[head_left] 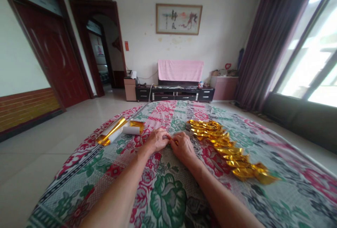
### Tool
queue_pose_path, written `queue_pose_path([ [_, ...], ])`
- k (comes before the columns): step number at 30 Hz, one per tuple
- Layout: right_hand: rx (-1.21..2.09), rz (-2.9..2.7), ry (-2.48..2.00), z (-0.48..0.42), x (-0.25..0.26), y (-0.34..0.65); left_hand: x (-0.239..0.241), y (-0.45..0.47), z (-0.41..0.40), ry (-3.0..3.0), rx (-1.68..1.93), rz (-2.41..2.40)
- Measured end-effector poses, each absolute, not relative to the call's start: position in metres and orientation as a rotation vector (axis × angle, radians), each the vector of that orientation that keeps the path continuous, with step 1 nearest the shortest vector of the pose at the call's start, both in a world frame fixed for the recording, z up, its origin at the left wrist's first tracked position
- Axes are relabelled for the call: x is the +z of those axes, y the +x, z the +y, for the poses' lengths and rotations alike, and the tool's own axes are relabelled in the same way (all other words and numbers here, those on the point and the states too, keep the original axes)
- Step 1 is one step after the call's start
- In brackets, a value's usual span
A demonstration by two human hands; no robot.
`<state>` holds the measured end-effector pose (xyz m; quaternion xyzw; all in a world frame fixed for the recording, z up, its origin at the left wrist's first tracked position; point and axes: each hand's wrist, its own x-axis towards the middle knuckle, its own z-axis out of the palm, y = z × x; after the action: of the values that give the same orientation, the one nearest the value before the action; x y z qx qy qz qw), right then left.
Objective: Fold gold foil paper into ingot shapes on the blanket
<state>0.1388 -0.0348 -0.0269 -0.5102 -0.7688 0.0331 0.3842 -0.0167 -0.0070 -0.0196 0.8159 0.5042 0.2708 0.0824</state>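
My left hand (158, 139) and my right hand (183, 147) meet over the middle of the cloth-covered table, thumbs and fingertips pinched together. A small glint of gold foil paper (176, 143) shows between the fingers; most of it is hidden by them. Right of my right hand, several folded gold foil ingots (226, 147) run in a slanting row toward me, close against one another. Beyond my left hand lie curled gold foil sheets (112, 132) with white backs, and a smaller rolled piece (131, 130) showing its white side.
A flowered red, green and white cloth (168, 200) covers the rounded table. Past its far edge stand a low black cabinet (175, 96) and a pink cloth (180, 70) draped over something. A door (52, 45) is at left, a curtain (265, 38) at right.
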Motion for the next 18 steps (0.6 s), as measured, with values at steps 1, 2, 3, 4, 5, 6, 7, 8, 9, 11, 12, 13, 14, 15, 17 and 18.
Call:
queue_pose_path([
  [1,0.090,-1.954,-1.310,-0.034,-0.027,0.138,-0.019,-0.017,-0.007,2.439,0.810,1.503],
  [2,0.097,-1.947,-1.318,-0.033,-0.027,0.138,-0.019,-0.017,-0.007,2.443,0.810,1.498],
  [3,0.105,-1.940,-1.324,-0.032,-0.027,0.138,-0.019,-0.017,-0.007,2.445,0.808,1.493],
  [4,0.116,-1.939,-1.325,-0.031,-0.027,0.138,-0.018,-0.017,-0.008,2.447,0.804,1.488],
  [5,0.129,-1.942,-1.320,-0.031,-0.027,0.138,-0.018,-0.017,-0.008,2.446,0.800,1.488],
  [6,0.141,-1.950,-1.312,-0.030,-0.026,0.139,-0.018,-0.017,-0.008,2.445,0.796,1.488],
  [7,0.152,-1.959,-1.302,-0.030,-0.025,0.139,-0.017,-0.017,-0.008,2.445,0.792,1.489],
  [8,0.163,-1.970,-1.291,-0.030,-0.024,0.140,-0.017,-0.017,-0.009,2.442,0.791,1.492],
  [9,0.171,-1.979,-1.284,-0.031,-0.022,0.141,-0.017,-0.017,-0.009,2.440,0.792,1.494],
  [11,0.182,-1.993,-1.274,-0.032,-0.019,0.143,-0.017,-0.017,-0.009,2.437,0.793,1.493],
  [12,0.190,-2.006,-1.266,-0.033,-0.018,0.144,-0.017,-0.017,-0.009,2.436,0.792,1.492],
  [13,0.198,-2.019,-1.258,-0.033,-0.017,0.145,-0.018,-0.017,-0.009,2.433,0.789,1.491],
  [14,0.205,-2.031,-1.248,-0.033,-0.016,0.146,-0.018,-0.017,-0.008,2.431,0.785,1.489],
  [15,0.211,-2.040,-1.239,-0.033,-0.016,0.147,-0.018,-0.017,-0.008,2.429,0.781,1.487],
  [17,0.217,-2.053,-1.213,-0.033,-0.017,0.148,-0.018,-0.018,-0.007,2.427,0.774,1.488],
  [18,0.218,-2.059,-1.192,-0.033,-0.018,0.149,-0.018,-0.018,-0.007,2.429,0.769,1.490],
])
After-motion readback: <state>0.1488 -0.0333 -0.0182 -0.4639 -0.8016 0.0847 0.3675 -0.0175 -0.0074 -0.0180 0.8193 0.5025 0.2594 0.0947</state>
